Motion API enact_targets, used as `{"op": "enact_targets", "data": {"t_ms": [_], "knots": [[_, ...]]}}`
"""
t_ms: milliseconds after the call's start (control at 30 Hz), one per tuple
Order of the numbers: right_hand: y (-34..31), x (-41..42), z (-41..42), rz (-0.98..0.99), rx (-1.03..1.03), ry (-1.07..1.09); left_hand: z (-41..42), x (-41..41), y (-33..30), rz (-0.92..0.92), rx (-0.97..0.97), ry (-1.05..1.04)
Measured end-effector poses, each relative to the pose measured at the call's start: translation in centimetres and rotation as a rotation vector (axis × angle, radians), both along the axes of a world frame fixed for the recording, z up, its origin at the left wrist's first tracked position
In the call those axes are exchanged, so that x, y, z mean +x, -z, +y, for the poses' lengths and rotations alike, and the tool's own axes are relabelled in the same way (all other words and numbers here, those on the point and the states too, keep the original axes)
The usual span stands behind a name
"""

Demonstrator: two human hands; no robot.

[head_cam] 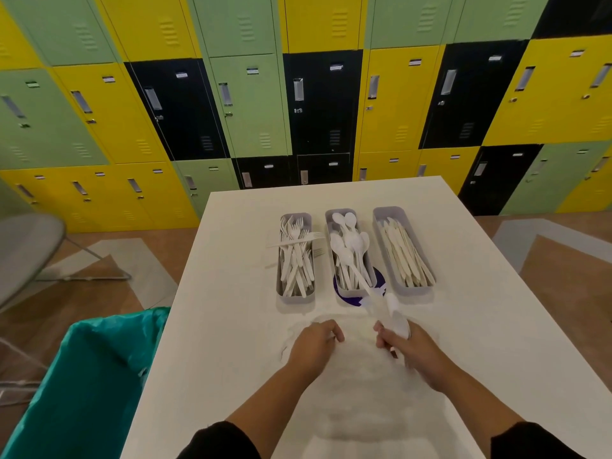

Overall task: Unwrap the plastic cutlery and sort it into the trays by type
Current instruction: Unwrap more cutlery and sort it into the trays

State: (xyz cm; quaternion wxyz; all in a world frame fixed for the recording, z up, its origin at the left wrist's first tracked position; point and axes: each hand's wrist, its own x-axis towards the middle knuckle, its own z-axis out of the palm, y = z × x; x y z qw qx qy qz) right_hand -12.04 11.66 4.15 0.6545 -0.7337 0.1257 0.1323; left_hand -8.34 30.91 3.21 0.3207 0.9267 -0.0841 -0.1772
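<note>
Right hand (409,347) grasp blurred; bin (82,376) cut off by edge

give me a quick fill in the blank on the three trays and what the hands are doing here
1. The left tray holds plastic ____.
2. The middle tray holds plastic ____.
3. One fork lies ____ the left tray's rim rather than down inside it.
4. The right hand holds white cutlery, while the bin with the teal bag stands on the person's ____ side.

Missing words: forks; spoons; across; left
</note>
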Motion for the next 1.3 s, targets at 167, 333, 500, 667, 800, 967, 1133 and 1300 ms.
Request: {"op": "enact_targets", "data": {"t_ms": [167,333,500,667,800,967,1133,1300], "knots": [[-2.2,1.4,-2.0,0.024,0.374,0.118,0.8,-0.3,0.9,0.015,0.18,0.087],[-4.3,3.6,-4.0,-0.03,0.706,0.277,0.3,-0.5,1.0,0.056,0.516,0.295],[-5.6,5.3,-4.5,-0.101,0.793,0.324,-2.0,-0.1,-3.5,0.249,0.598,0.479],[-6.3,5.3,-3.9,-0.102,0.703,0.263,-4.9,1.5,-9.7,0.228,0.147,0.429],[-6.5,5.2,-3.6,-0.045,0.719,0.183,-6.7,3.2,-10.9,0.13,-0.404,0.039],[-7.1,5.6,-3.6,0.029,0.591,0.059,-9.9,4.9,-9.2,0.373,-0.805,-0.061],[-6.4,6.7,-5.3,0.092,0.579,0.09,-12.6,6.8,-7.6,0.297,-0.835,-0.217],[-4.7,8.0,-7.4,0.09,0.48,0.136,-14.8,9.5,-6.0,0.274,-0.822,-0.456]]}}
